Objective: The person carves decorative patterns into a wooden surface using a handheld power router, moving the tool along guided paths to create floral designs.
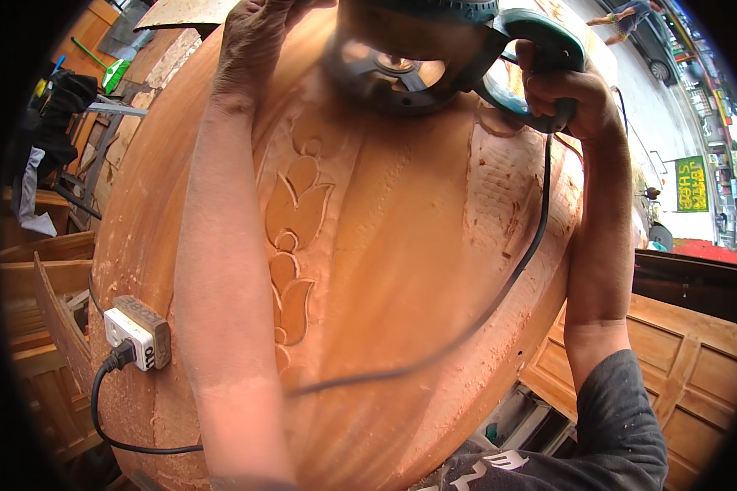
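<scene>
Grinder (pixel 418 57), top cropped, gripped by right hand (pixel 567 94); left hand (pixel 250 41) grips its front.

Green-bodied power grinder (pixel 467 49) sat at top centre of the frame, its round disc (pixel 389 74) facing the camera and pressed against the carved wood. Black cord (pixel 540 221) hung from its handle, curving down and left across the large reddish-brown rounded wooden piece (pixel 401 270), which bore a raised flower relief (pixel 296 245).
</scene>
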Action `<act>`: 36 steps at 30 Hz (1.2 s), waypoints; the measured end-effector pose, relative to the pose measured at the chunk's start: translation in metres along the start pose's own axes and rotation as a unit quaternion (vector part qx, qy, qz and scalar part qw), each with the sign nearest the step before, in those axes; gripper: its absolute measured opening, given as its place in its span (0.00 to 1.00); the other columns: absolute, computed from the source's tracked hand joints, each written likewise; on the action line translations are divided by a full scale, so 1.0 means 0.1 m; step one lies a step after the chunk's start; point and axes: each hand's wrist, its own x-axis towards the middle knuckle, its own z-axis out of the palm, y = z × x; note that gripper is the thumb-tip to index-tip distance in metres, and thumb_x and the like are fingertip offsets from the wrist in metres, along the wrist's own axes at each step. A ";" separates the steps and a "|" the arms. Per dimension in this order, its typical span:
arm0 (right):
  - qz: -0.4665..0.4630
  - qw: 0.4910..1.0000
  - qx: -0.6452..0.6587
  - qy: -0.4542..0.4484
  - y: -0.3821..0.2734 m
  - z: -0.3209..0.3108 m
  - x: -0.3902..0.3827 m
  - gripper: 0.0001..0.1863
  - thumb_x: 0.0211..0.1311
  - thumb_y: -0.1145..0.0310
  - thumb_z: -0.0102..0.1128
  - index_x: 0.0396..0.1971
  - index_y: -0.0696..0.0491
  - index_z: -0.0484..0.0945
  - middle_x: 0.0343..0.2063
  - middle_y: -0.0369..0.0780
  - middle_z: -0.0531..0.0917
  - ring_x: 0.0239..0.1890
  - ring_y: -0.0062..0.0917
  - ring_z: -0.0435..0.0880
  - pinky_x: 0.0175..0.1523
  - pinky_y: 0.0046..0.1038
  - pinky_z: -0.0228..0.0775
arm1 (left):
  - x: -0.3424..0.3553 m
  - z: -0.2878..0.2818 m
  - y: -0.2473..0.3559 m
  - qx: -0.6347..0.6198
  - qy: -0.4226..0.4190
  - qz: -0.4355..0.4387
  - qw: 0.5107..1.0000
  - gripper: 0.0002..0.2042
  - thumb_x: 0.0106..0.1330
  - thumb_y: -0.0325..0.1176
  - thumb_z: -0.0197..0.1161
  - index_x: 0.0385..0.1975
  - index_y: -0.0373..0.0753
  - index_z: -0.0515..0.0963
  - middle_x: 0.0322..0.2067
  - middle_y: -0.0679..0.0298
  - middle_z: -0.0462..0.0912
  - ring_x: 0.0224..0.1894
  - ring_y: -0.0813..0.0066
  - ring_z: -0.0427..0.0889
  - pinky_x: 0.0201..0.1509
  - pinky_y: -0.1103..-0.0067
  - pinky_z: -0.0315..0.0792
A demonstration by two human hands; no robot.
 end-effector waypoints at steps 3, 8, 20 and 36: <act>-0.009 1.000 -0.024 0.001 -0.01 0.02 0.03 0.20 0.49 0.71 0.63 0.43 0.62 0.78 0.19 0.34 0.73 0.18 0.18 0.71 0.26 0.22 0.64 | 0.03 -0.01 -0.08 0.005 0.000 0.039 0.999 0.22 0.77 0.52 0.59 0.49 0.36 0.82 0.43 0.67 0.85 0.44 0.80 0.83 0.50 0.81 0.77; -0.012 1.000 -0.017 0.014 -0.02 0.06 0.03 0.19 0.50 0.71 0.63 0.44 0.62 0.78 0.18 0.33 0.71 0.17 0.18 0.70 0.26 0.22 0.62 | -0.06 -0.02 0.18 0.100 0.004 -0.042 0.994 0.22 0.80 0.52 0.52 0.47 0.38 0.82 0.41 0.68 0.85 0.43 0.79 0.81 0.51 0.76 0.74; -0.003 1.000 -0.024 0.007 -0.03 0.08 0.14 0.18 0.51 0.70 0.64 0.44 0.59 0.78 0.18 0.33 0.73 0.18 0.17 0.71 0.26 0.21 0.60 | 0.15 -0.13 -0.08 0.030 -0.048 0.045 0.997 0.21 0.80 0.51 0.54 0.55 0.40 0.80 0.48 0.67 0.86 0.50 0.76 0.83 0.58 0.73 0.74; -0.004 1.000 -0.016 0.021 0.00 0.02 0.12 0.19 0.50 0.72 0.63 0.44 0.63 0.78 0.18 0.36 0.75 0.19 0.21 0.73 0.29 0.24 0.64 | 0.03 -0.04 0.07 0.093 0.011 -0.037 0.995 0.25 0.76 0.58 0.56 0.57 0.44 0.80 0.47 0.69 0.87 0.47 0.78 0.84 0.53 0.75 0.76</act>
